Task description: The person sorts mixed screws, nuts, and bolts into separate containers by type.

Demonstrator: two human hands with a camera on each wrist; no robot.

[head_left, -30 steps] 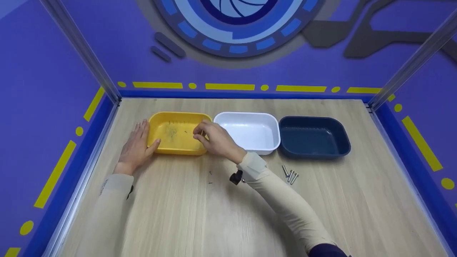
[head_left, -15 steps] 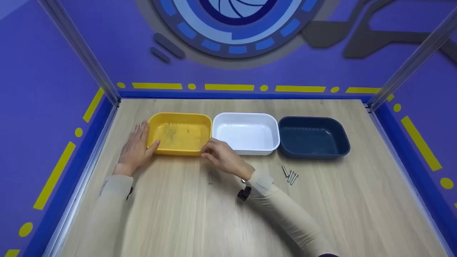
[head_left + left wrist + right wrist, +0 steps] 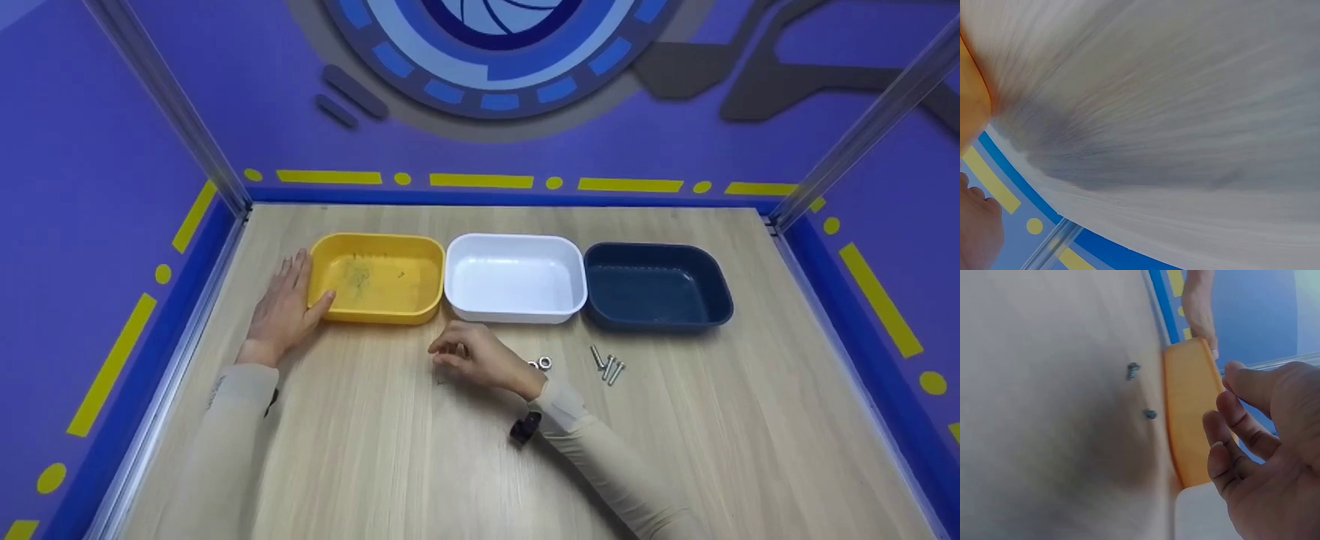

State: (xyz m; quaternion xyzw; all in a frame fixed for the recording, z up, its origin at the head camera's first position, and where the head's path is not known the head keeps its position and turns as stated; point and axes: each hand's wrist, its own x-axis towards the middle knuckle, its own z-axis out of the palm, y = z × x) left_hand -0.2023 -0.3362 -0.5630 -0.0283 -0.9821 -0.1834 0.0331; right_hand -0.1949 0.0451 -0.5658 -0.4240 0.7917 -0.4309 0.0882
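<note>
Left hand (image 3: 285,307) laid flat against the nine-o'clock wall of the yellow tray (image 3: 377,277), fingers straight, thumb tucked along the near corner. Right hand (image 3: 480,360) low over the worktop (image 3: 420,465) just in front of the seam between the yellow tray and the white tray (image 3: 514,277), fingers (image 3: 1224,439) loosely curled, nothing visibly held between them; no pinch to be made out in either the head or the right wrist view. Two small dark screws (image 3: 1141,392) lying apart on the bare wood, just off the yellow tray's near wall, close below the curled fingertips. Beside the right hand at three o'clock, a pair of hex nuts (image 3: 541,364), and farther the same way three silver bolts (image 3: 608,366) lying close together. Dark blue tray (image 3: 656,285) at the three-o'clock end of the row, apparently holding nothing; a few tiny dark specks on the yellow tray's floor, too small to identify. Judged risks: so small and flat-lying a screw likely to skid or roll under a fingertip instead of lifting, especially with a pinch closing from above on smooth wood; a sweep of the heel of the right hand or its sleeve liable to scatter the nuts; a dropped screw hard to find against the wood grain. Left wrist view mostly blurred wood, of little help.
</note>
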